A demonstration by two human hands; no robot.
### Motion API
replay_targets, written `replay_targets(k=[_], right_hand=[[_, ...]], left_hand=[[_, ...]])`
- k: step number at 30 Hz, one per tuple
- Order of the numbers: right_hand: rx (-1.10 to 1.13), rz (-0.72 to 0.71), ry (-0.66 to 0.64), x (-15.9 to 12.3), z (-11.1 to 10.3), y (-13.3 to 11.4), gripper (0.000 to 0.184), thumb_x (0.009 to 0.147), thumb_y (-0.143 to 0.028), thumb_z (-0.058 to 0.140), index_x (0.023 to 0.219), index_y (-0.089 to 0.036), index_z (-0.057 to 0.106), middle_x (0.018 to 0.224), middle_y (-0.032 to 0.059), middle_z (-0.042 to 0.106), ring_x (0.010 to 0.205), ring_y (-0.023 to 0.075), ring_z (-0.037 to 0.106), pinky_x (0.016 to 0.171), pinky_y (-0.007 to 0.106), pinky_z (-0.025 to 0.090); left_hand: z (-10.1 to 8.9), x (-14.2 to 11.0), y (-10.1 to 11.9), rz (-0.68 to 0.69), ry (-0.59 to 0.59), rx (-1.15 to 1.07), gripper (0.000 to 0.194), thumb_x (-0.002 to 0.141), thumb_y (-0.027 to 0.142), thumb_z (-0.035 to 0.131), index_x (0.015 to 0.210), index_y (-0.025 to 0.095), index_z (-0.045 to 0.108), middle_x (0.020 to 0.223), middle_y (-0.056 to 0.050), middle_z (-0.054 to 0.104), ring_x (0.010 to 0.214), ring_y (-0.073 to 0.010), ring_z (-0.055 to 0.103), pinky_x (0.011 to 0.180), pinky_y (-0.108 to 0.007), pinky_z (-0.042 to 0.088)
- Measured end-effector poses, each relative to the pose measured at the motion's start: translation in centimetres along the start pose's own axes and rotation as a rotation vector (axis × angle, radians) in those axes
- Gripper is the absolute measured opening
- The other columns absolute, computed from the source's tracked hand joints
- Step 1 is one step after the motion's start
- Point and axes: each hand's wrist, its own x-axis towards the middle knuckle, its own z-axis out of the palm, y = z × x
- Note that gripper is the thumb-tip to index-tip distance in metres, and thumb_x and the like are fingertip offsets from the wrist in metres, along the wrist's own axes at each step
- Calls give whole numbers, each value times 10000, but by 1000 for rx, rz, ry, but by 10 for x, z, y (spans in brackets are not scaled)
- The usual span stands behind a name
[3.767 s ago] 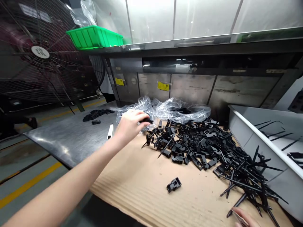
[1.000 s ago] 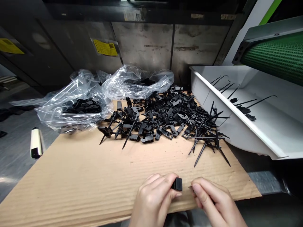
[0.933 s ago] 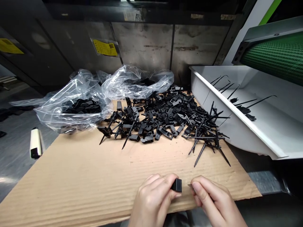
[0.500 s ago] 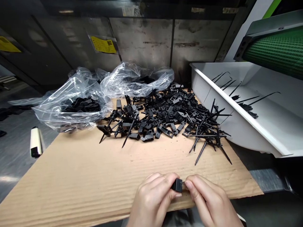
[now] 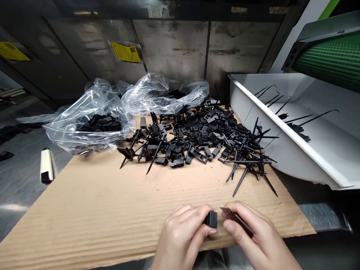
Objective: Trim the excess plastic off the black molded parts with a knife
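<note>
My left hand (image 5: 184, 232) is closed on a small black plastic part (image 5: 213, 219), its boxy end sticking out to the right between thumb and fingers. Facing it, my right hand (image 5: 253, 232) grips a thin, flat, dark brown blade (image 5: 235, 218) with a pointed tip. A small gap separates the blade's tip from the part. Both hands are over the near edge of the cardboard sheet (image 5: 107, 210). Beyond them lies a heap of similar black plastic parts (image 5: 197, 138), with a tangle of black pointed stems (image 5: 244, 161) on its right side.
Clear plastic bags (image 5: 92, 108) with black parts inside stand at the back left. A grey-white bin (image 5: 312, 161) on the right holds several long-stemmed black pieces, below a green roller (image 5: 332, 56). A cream object with black ends (image 5: 46, 165) lies at left.
My right hand has drawn slightly away from the black plastic part, and the brown blade in it now shows. My left hand keeps its hold in about the same place.
</note>
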Motion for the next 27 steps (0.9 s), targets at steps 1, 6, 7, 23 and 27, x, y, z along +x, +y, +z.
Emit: replay_targets(k=[1,6,7,23,27], right_hand=[[-38,11,19,3,2,-1,181,870,-355,424,786,-222,514,681,-25,600,606,104,584,530,174,442],[-153,23,51,14,5,3,182,868,-315,429,741,-211,507,623,-27,596,554,113,586,479,191,447],[-151,14,63,13,3,5,155,869,-295,425,801,-208,534,683,-9,626,613,122,614,516,194,472],[-185,-348,173,-18,1,20,266,837,-112,485,1083,-191,549,796,38,659,712,125,654,659,174,522],[-161,-381,323,-15,11,11,265,829,-99,492,1067,-190,564,848,59,687,745,153,658,676,231,524]], left_hand=[[-2,0,0,-15,-10,-20,137,886,172,461,910,154,595,770,-56,659,687,-186,609,641,-253,468],[-9,-2,4,-81,-72,-216,231,868,360,505,907,171,632,740,-44,653,703,-180,621,656,-226,486],[-10,-3,4,-118,-54,-244,248,849,386,526,917,180,645,773,-50,653,737,-186,623,680,-231,491],[-2,-9,7,-381,118,-522,285,814,236,610,1090,252,543,897,-11,658,806,-156,626,743,-216,477],[-7,-6,7,-304,64,-395,130,803,147,604,896,217,662,884,-14,668,850,-162,617,764,-191,462]])
